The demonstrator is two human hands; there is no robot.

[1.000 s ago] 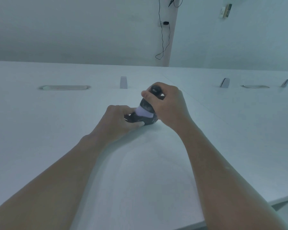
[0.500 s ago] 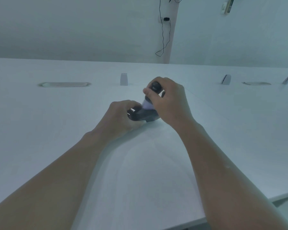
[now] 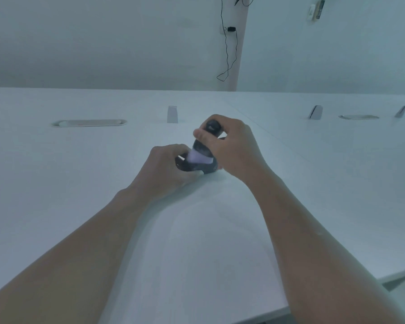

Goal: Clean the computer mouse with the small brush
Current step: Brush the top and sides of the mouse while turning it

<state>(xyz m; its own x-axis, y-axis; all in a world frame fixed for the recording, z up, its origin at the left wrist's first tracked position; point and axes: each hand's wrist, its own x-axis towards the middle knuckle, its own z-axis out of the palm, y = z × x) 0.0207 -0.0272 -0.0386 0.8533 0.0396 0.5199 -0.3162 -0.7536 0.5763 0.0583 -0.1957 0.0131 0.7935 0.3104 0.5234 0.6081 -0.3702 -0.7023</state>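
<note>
The computer mouse (image 3: 197,168), a dark rounded body, sits on the white counter (image 3: 220,242) in the middle of the view, pinned from its left side by the left hand (image 3: 166,169), whose grip is curled round it with the thumb along the near edge. The right hand (image 3: 232,146) has its grip wrapped round the dark handle of the small brush (image 3: 202,148), held nearly upright and tilted a little, with its pale bristles pressed onto the top of the mouse. Judging from this, the brushing is under way rather than finished: the top is being worked, and the sides and underside probably remain, though no dust can be made out either way. The mouse's long axis seems to run left to right across the view; which end is the front cannot be told, since both hands hide most of it
</note>
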